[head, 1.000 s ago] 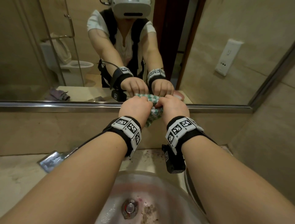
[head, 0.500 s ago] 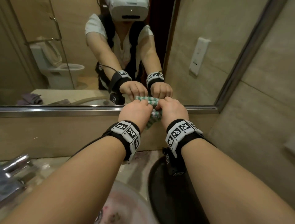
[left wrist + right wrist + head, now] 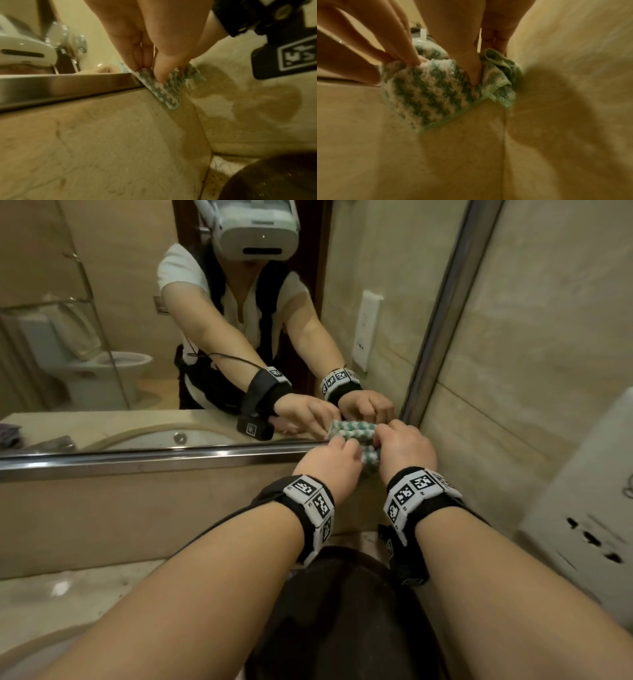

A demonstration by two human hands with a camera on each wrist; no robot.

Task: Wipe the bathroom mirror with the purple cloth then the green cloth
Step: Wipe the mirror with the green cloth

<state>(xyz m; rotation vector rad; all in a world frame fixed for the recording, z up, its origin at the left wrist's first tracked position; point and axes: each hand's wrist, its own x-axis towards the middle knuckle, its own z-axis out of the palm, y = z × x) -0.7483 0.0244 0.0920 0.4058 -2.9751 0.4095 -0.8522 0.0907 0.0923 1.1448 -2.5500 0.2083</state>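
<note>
A green-and-white checked cloth (image 3: 370, 462) is bunched against the lower right corner of the mirror (image 3: 137, 320), over its metal frame (image 3: 137, 462). Both hands hold it side by side. My left hand (image 3: 329, 460) pinches the cloth (image 3: 164, 88) between thumb and fingers (image 3: 140, 65). My right hand (image 3: 404, 445) grips the cloth (image 3: 433, 97) with its thumb pressed into the folds. The right wrist view also shows the left hand's fingers (image 3: 402, 54) on the cloth. The purple cloth (image 3: 8, 434) shows only as a reflection at the mirror's far left, lying on the counter.
A dark round object (image 3: 342, 611) sits under my forearms. A white wall socket (image 3: 582, 508) is on the tiled right wall close to my right arm. The stone counter (image 3: 68, 587) runs to the left, with the sink rim (image 3: 34, 655) at the lower left.
Both hands have slid the green cloth to the right along the mirror's lower edge into its right corner. The view has swung right, so the sink has dropped out of sight.
</note>
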